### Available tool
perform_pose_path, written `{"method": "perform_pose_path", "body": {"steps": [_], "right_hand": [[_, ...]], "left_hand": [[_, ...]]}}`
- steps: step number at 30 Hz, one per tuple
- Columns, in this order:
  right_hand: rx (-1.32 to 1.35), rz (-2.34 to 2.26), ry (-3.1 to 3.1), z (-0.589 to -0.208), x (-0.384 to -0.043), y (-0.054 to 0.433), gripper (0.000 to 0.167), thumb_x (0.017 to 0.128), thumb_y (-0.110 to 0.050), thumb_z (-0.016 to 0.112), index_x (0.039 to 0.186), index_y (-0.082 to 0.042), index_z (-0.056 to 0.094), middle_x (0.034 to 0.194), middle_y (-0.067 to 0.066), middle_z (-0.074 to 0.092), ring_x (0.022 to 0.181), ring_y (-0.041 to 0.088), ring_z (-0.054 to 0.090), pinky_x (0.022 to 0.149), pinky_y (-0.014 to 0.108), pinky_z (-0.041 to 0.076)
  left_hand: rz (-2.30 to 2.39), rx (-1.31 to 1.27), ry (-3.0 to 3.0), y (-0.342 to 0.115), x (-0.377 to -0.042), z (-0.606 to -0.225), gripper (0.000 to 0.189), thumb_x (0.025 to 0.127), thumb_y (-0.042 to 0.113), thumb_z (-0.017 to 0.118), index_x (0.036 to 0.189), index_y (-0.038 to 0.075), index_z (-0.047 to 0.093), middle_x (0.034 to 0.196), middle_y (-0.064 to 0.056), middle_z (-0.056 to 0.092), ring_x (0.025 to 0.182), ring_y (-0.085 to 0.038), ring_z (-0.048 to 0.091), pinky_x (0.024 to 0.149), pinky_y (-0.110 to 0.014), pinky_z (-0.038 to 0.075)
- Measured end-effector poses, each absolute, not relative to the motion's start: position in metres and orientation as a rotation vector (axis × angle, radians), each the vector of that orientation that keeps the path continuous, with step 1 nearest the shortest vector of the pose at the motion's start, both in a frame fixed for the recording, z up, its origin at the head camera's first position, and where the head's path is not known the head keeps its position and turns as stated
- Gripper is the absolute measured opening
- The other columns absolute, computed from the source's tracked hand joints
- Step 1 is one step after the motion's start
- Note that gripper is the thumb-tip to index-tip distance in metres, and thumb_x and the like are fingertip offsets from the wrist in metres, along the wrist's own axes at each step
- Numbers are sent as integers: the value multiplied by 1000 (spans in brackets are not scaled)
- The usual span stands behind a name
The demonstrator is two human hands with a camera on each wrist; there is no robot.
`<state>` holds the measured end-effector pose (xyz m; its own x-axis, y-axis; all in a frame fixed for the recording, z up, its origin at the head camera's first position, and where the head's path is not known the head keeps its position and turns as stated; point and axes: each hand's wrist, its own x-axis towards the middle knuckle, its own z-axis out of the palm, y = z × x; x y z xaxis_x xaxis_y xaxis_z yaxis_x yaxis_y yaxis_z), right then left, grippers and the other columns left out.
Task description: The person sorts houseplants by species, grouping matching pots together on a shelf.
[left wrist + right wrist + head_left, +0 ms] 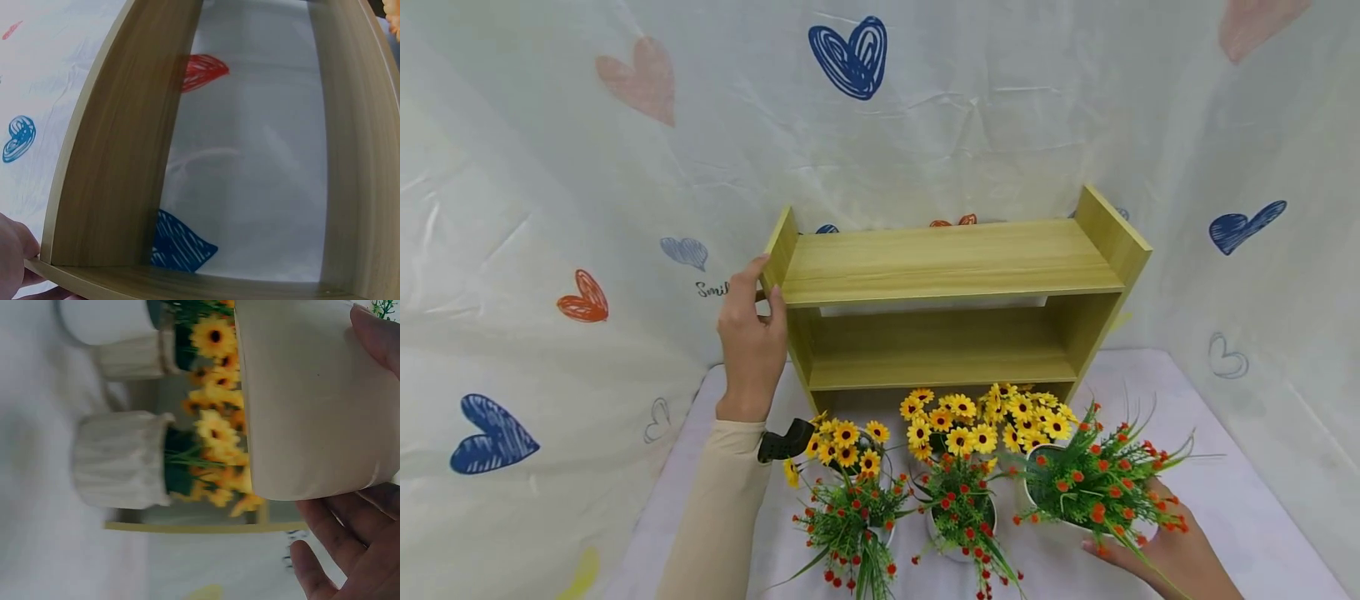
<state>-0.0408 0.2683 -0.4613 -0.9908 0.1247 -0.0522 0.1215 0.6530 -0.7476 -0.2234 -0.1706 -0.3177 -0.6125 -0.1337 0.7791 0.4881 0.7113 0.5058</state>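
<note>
A two-tier light wood shelf [947,262] stands toward the back of the table. My left hand [752,342] grips its left side panel near the top; in the left wrist view the fingers [14,250] pinch the panel's edge. At the right, my right hand [1183,546] holds a potted plant [1108,479] with small red flowers and green grassy leaves. Its smooth white pot [319,400] fills much of the right wrist view, thumb on one side and fingers on the other. The plant tilts to the right in the head view.
Before the shelf stand several pots of yellow flowers [958,425], their wrapped pots [119,462] pale and pleated. Nearer are two red-flowered plants, one on the left [853,525] and one in the middle [962,508]. A white curtain [962,125] with printed hearts hangs behind.
</note>
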Motion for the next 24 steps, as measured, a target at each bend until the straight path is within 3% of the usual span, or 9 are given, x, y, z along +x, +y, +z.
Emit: {"method": "perform_pose_path", "body": {"steps": [2,3,5,8,10,12,19,22,24], "right_hand": [[-210,1278,-2918,-447,-41,276,104,85,-29,91,162,3,30,157,33,44,121,-16,44,91,18,47],[-206,1260,-2962,-440,-41,279,104,89,-33,88,164,3,25,161,33,38,131,-3,46,97,27,49],[-163,1189,-2997,-428,-43,283,105,90,-37,86,166,0,23,164,32,34,143,24,43,99,26,46],[-123,1112,-3014,-411,-47,287,108,92,-39,83,167,3,17,165,36,26,145,57,30,114,58,40],[-158,1098,-3024,-401,-49,289,113,92,-43,82,168,3,11,166,38,20,148,61,22,119,63,32],[-238,1151,-3058,-389,-51,289,115,96,-45,77,166,5,1,166,41,9,149,65,9,108,85,19],[-518,1166,-2928,-358,-60,278,125,92,-47,81,167,1,-7,168,39,4,149,60,9,115,82,14],[-382,1036,-2845,-347,-66,272,119,92,-41,82,167,2,0,167,39,10,149,60,12,116,82,12],[-149,1118,-2775,-343,-73,271,108,94,-33,82,170,-4,11,171,28,20,157,48,14,125,72,9]], "left_hand": [[-914,-275,-2052,-170,-224,-318,39,107,2,57,146,0,58,132,-25,64,104,-42,71,68,-52,62],[-916,-278,-2052,-169,-224,-318,39,107,2,57,146,0,58,133,-25,64,104,-42,71,68,-52,62],[-915,-283,-2051,-169,-225,-319,39,107,2,57,146,0,57,132,-25,64,103,-42,71,69,-52,62],[-917,-284,-2049,-168,-225,-319,38,107,2,57,146,0,57,132,-25,64,103,-41,70,68,-51,62],[-921,-281,-2049,-167,-224,-319,39,107,2,57,146,0,58,132,-25,64,103,-41,70,68,-51,61],[-924,-277,-2053,-167,-224,-319,39,107,2,57,146,-1,57,132,-25,64,103,-40,70,68,-50,61],[-929,-280,-2050,-167,-223,-318,38,108,4,57,146,-2,57,130,-26,64,103,-41,70,68,-49,61],[-928,-279,-2044,-168,-223,-318,38,108,3,57,145,-2,58,130,-26,64,103,-40,70,68,-49,61],[-925,-279,-2042,-169,-223,-318,38,108,3,57,145,-2,58,130,-25,64,103,-40,70,68,-49,61]]}}
